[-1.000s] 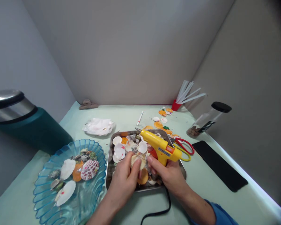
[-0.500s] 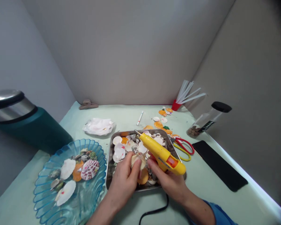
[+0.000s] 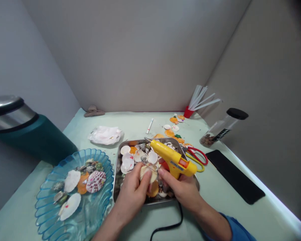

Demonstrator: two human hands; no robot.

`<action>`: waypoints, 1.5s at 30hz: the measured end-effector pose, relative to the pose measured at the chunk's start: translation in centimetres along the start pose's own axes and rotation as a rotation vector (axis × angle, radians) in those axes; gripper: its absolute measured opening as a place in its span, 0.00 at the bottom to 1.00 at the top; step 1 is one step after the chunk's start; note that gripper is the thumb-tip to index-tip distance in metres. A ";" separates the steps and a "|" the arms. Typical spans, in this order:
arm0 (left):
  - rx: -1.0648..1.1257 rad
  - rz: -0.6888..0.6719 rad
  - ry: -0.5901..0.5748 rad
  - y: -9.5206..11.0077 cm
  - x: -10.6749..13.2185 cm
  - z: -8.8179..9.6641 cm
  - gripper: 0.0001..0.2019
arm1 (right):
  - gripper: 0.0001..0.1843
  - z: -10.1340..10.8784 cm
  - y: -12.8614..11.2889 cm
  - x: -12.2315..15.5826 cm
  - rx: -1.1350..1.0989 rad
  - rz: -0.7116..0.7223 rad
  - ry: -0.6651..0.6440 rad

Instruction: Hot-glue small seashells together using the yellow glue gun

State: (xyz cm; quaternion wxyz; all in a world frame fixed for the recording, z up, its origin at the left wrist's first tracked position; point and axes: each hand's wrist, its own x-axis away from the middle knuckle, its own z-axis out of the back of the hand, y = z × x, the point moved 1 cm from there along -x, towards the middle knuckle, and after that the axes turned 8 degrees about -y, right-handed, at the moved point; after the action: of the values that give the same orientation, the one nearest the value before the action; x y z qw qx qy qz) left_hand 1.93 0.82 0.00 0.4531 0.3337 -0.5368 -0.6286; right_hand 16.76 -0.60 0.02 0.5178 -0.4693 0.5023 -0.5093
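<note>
My left hand (image 3: 132, 192) is closed on a pale shell (image 3: 146, 172), held over the near part of a steel tray (image 3: 116, 187) full of shells. My right hand (image 3: 184, 190) grips a yellow glue gun (image 3: 172, 157) by its handle; its index finger reaches toward the shell. The gun's nozzle points up and left, over the tray. A black cord (image 3: 169, 226) runs from the gun down toward me.
A blue glass dish (image 3: 95, 211) with several shells sits at the left. Red and yellow scissors (image 3: 197, 157), a black phone (image 3: 234, 177), a jar with a black lid (image 3: 224, 129), a red cup of glue sticks (image 3: 193, 107), crumpled tissue (image 3: 105, 135) and a teal bin (image 3: 27, 134) surround the tray.
The glue gun tipped down and to the right half a second ago, then came back up to about where it was a second ago. My left hand kept still with the shell.
</note>
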 end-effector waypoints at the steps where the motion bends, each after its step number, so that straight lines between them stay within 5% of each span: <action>1: 0.005 0.004 -0.011 0.1 0.0 0.1 0.10 | 0.12 0.1 0.0 -0.1 -0.012 -0.019 -0.007; 11: 0.042 0.021 -0.026 0.1 -0.1 0.0 0.11 | 0.13 0.3 0.3 -0.3 -0.071 -0.033 -0.102; 33: 0.272 0.093 -0.007 0.2 -0.2 0.0 0.13 | 0.14 0.2 0.2 -0.2 -0.112 0.000 -0.077; 39: 0.310 0.102 0.113 0.3 -0.3 0.3 0.13 | 0.12 1.5 -0.1 0.0 0.155 0.155 -0.085; 45: 0.271 0.069 0.212 0.6 -0.2 0.7 0.13 | 0.06 2.3 -0.4 -0.3 0.472 0.322 -0.282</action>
State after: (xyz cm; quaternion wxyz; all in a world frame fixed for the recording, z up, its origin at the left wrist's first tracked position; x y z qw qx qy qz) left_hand 1.47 1.23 0.72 0.4793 0.4376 -0.5771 -0.4957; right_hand 19.07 -0.40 0.51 0.7509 -0.3163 0.3614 -0.4533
